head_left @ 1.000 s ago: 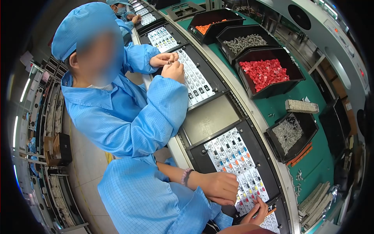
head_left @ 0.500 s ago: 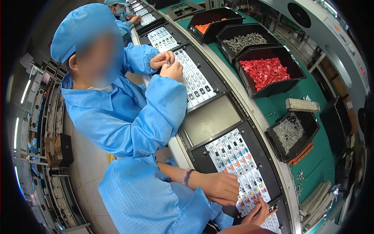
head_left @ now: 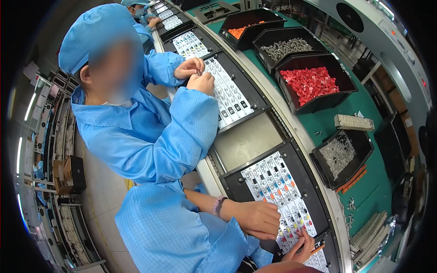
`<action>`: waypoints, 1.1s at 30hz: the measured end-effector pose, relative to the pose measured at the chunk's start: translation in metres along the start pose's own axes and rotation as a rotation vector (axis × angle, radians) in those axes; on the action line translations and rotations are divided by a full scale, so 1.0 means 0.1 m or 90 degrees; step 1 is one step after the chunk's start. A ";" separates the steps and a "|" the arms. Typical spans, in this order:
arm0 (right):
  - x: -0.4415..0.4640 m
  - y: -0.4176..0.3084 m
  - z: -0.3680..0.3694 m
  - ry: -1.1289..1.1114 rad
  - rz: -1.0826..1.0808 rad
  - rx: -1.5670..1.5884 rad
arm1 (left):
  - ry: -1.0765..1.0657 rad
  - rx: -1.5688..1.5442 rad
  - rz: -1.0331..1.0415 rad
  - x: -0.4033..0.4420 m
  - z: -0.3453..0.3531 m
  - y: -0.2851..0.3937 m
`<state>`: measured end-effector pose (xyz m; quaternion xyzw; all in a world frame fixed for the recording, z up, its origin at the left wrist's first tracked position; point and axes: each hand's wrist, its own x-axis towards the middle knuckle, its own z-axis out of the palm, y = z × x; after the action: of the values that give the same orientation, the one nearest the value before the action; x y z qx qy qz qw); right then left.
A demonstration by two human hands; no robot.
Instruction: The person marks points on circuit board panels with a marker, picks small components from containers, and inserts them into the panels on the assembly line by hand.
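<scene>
My left hand (head_left: 256, 219), with a beaded bracelet at the wrist, rests over the left edge of a white circuit board panel (head_left: 272, 175). Its fingers are bent down and close together, and the tips are hidden from me. Opposite it, at the panel's lower end, my right hand (head_left: 302, 248) has thumb and index finger curled in beside small red parts (head_left: 298, 227). Whether a part sits between those fingertips I cannot make out. The panel carries rows of black, blue, orange, yellow and red components, and lies in a black carrier frame (head_left: 306, 170).
A co-worker in blue works at another panel (head_left: 227, 88) up the line. Across the rail stand black bins of red parts (head_left: 309, 84), grey metal parts (head_left: 287, 49), orange parts (head_left: 239, 32) and small clear parts (head_left: 337, 154). Grey strips (head_left: 371, 239) lie lower right.
The carriers and panels have shifted very slightly down the line. My hands stay almost in place. The co-worker's fingers have moved a little, and a farther person's hand has drawn back slightly.
</scene>
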<state>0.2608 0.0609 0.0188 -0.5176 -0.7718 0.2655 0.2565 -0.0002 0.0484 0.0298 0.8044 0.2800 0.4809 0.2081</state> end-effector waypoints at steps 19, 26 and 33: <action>0.04 -0.23 -0.10 0.007 -0.013 -0.049 | -0.018 0.005 -0.008 0.01 -0.03 0.01; 0.00 -0.21 -0.13 0.035 -0.023 -0.039 | -0.016 0.005 0.017 0.02 -0.03 0.00; -0.04 -0.35 -0.05 0.047 0.019 0.003 | -0.006 0.003 0.008 -0.01 -0.04 -0.02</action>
<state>0.2422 0.0469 0.0462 -0.5379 -0.7533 0.2520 0.2822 -0.0045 0.0498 0.0301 0.8089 0.2752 0.4778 0.2041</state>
